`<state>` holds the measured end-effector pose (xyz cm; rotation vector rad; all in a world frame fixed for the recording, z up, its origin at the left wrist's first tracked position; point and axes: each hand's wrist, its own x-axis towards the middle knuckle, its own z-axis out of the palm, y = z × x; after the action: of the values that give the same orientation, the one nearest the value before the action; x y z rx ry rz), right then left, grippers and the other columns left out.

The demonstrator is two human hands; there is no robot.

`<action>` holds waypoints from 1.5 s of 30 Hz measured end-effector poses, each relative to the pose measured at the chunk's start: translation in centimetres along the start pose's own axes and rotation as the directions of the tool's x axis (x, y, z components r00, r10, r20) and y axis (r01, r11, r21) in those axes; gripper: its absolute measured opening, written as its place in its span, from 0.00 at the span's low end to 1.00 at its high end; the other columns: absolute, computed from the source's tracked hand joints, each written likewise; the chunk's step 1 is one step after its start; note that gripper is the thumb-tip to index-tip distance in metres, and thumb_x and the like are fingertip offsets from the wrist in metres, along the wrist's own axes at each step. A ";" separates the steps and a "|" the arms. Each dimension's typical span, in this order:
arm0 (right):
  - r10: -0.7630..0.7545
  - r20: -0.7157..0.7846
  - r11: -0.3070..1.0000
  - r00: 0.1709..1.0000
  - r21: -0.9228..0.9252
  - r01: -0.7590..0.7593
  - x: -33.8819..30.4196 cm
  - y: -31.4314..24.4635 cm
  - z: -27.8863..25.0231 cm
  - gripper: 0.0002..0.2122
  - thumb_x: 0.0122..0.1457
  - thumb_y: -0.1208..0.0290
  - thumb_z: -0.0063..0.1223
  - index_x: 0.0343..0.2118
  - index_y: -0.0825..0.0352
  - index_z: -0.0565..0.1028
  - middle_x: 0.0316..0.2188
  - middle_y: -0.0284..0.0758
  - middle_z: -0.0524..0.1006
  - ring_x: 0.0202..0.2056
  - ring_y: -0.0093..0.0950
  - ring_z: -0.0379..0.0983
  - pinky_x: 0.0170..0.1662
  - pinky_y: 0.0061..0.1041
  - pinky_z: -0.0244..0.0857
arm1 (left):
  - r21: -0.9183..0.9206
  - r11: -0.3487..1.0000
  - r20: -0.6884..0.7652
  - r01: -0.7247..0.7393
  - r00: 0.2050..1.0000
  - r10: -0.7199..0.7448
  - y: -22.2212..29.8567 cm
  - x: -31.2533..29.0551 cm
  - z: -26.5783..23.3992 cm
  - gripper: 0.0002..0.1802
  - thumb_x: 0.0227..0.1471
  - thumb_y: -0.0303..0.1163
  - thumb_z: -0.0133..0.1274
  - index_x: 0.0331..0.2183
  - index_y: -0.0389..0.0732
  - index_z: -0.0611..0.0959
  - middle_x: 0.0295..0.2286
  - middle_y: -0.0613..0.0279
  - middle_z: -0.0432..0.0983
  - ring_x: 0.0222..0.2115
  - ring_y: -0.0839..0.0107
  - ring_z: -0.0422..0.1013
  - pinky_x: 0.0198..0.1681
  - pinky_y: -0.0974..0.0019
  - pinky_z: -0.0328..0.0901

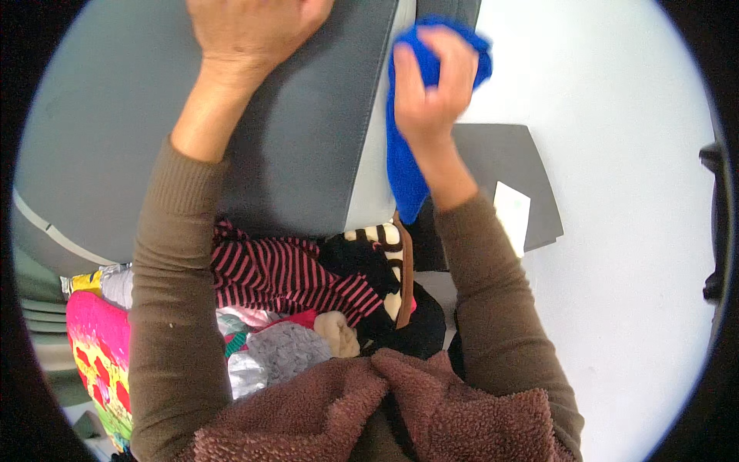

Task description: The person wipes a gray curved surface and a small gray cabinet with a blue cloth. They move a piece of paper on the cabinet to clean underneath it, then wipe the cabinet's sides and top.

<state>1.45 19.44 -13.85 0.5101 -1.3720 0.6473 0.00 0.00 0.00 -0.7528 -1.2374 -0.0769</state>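
The left hand point(250, 35) is cut off by the top edge, so the state of its fingers cannot be told. A striped garment point(289, 269) is partly hidden by the left sleeve point(178, 292). Just right of the grey panel point(308, 138), a blue cloth point(406, 165) is gripped in the curled, blurred fingers of the right hand point(436, 88). A white card point(513, 219) is partly covered by the right sleeve point(496, 296).

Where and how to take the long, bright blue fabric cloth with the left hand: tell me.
I'd pinch the long, bright blue fabric cloth by its loose tail, near the tapering tip, coming from the left: the right hand grips the bunched upper part, while the tail's left edge is uncovered.
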 end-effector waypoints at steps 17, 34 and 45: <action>0.966 0.172 0.257 0.196 -0.499 -0.828 -17.3 -4.4 -15.7 0.22 0.61 0.53 0.61 0.43 0.71 0.76 0.40 0.47 0.81 0.42 0.41 0.78 0.48 0.38 0.69 | -0.018 0.989 0.061 0.147 0.987 -0.146 0.7 0.2 -1.0 0.18 0.49 0.34 0.59 0.45 0.52 0.85 0.49 0.67 0.77 0.52 0.64 0.71 0.60 0.55 0.59; 0.097 -0.022 0.975 0.995 -0.198 -0.100 6.1 1.5 1.2 0.12 0.54 0.64 0.69 0.33 0.63 0.78 0.37 0.38 0.76 0.42 0.39 0.69 0.48 0.38 0.63 | -0.055 0.996 0.000 0.074 0.997 -0.074 0.8 0.0 -0.6 0.18 0.43 0.27 0.59 0.41 0.42 0.84 0.46 0.50 0.77 0.49 0.49 0.71 0.56 0.47 0.60; 0.943 0.286 0.281 0.172 -0.399 -0.873 -18.4 -7.1 -12.4 0.16 0.57 0.61 0.66 0.38 0.70 0.78 0.40 0.45 0.78 0.44 0.42 0.75 0.51 0.38 0.68 | -0.036 0.986 0.092 0.164 0.983 -0.160 1.1 -0.1 -1.2 0.16 0.50 0.36 0.60 0.44 0.51 0.85 0.49 0.66 0.76 0.53 0.63 0.70 0.61 0.54 0.57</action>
<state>13.92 20.37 -33.54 -0.4726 -2.1943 1.4788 1.47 0.10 -0.74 -0.6982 -1.3848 -0.2061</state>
